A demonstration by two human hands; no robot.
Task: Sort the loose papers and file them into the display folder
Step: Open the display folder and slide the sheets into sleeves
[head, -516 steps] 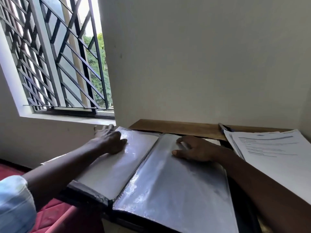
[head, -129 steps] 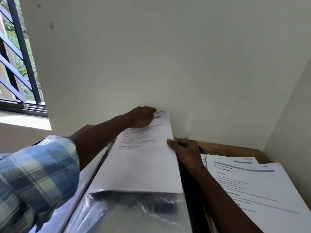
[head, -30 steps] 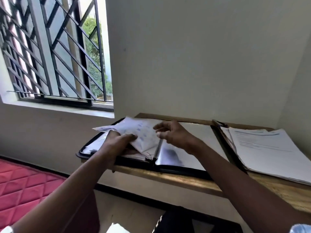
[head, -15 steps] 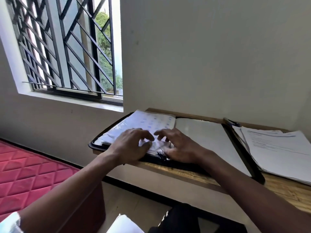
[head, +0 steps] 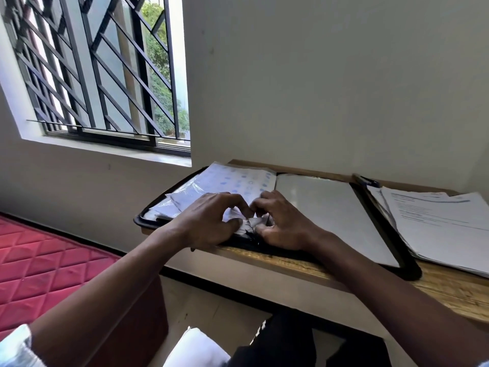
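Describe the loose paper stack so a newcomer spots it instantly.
Start at the wooden desk against the wall. The open black display folder fills its left side; the loose paper stack lies just right of it. Unlike the folder's glossy sleeved pages, it is bare, fanned sheets of printed text.

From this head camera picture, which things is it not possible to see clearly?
- Head view: text on the loose papers, too small.
- Folder spine by the near edge, covered by left hand and right hand.
- Display folder: whether the right sleeve is filled, hidden by glare.
- Paper stack, cut by the right edge.
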